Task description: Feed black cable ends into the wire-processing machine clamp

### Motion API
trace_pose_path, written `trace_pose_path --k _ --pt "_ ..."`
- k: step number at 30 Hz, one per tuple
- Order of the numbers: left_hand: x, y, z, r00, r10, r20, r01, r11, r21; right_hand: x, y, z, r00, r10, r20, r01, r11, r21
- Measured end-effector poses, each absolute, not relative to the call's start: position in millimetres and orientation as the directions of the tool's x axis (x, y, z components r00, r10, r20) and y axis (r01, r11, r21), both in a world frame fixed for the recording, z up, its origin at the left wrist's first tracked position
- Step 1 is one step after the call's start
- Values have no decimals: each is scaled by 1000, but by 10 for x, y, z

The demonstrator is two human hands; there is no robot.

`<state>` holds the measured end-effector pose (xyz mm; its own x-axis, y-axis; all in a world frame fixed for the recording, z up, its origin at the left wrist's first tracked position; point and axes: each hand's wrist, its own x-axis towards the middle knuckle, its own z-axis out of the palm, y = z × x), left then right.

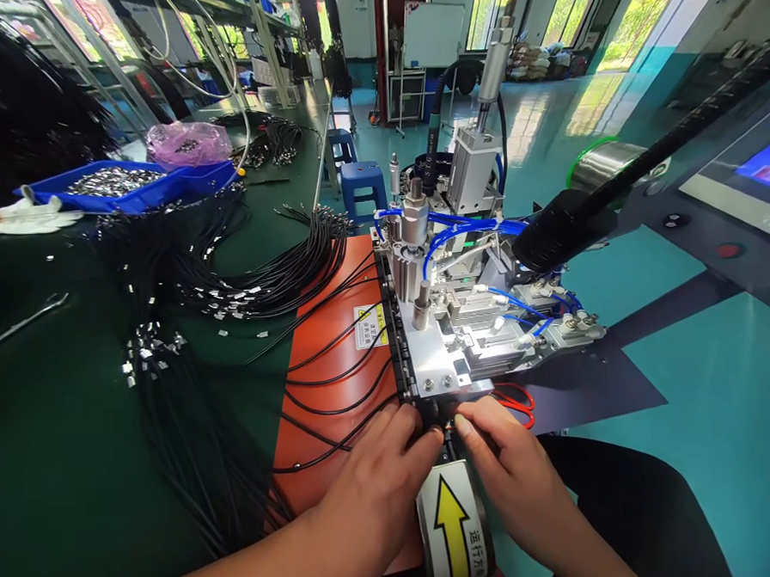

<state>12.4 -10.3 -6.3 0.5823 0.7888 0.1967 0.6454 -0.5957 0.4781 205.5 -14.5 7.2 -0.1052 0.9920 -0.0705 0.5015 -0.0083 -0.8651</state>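
My left hand [385, 465] is closed at the near end of the machine's track [400, 357], thumb and fingers pinched on a black cable that is mostly hidden. Facing it, my right hand [506, 450] has thumb and forefinger pressed together beside a small shiny cable tip [448, 425]. What lies between those fingertips is too small to make out. Several black cables [338, 377] run from the track across an orange plate [322, 322]. A white label with a yellow arrow [452, 526] sits just below my hands.
Bundled black cables [281, 277] with metal ends lie on the green table [57, 443]. Farther back are a blue tray [179, 186] of small metal parts and a white glove [29, 214]. Machine cylinders [482, 163], a solder spool [608, 169] and a control panel [730, 227] stand right.
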Motion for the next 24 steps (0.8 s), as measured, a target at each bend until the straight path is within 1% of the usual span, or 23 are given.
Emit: trace_pose_path --k 5,8,15,22,24 --pt "128 -105 -59 585 792 178 651 -589 479 2129 -167 63 -112 994 -17 493 41 -869" --pt "129 -109 -60 578 797 176 651 -581 488 2155 -174 29 -99 995 -17 512 36 -858" --pt "118 -102 -57 589 788 182 641 -592 489 2112 -118 27 -46 996 -77 523 -42 -851" --pt "108 -107 -53 591 782 200 640 -605 474 2099 -99 13 -41 991 -125 563 -80 -823" --pt "108 -106 -54 596 779 195 643 -608 466 2098 -93 23 -33 985 -167 546 -122 -829"
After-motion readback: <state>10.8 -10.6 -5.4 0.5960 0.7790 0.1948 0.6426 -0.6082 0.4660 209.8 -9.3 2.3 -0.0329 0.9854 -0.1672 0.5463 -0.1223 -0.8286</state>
